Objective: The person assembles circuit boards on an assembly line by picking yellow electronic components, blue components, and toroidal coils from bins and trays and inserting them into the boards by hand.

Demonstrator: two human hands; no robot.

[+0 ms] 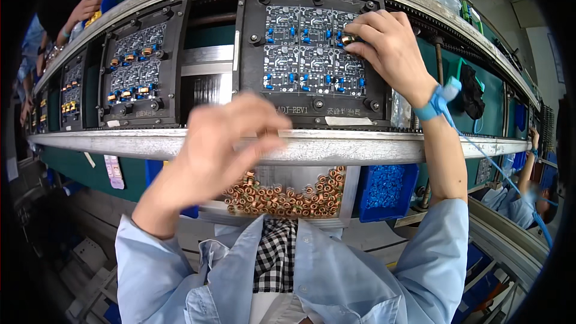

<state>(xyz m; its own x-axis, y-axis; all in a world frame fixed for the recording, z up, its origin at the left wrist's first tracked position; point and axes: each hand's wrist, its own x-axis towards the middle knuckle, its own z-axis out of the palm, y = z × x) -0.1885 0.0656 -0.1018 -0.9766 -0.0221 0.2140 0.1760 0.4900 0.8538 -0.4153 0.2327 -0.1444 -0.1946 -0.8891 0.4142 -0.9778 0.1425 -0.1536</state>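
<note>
My right hand [387, 45] is closed on a small copper-wound coil [348, 39]. It holds the coil at the upper right of a panel of dark circuit boards [312, 54]. Small blue components dot the panel, which lies in a black carrier frame [252, 72]. A blue strap [435, 103] with a cord circles my right wrist. Smeared by motion, my left hand [225, 147] hovers over the front rail, and its fingers cannot be made out clearly. Just below it, a tray [351, 195] carries many copper coils [288, 198].
A blue bin [415, 187] of small blue parts stands right of the coil tray. Metal rails [336, 149] border the line. On the left, another carrier [175, 84] bears boards with coils fitted. Other people's hands [90, 6] show at the far left and right edges.
</note>
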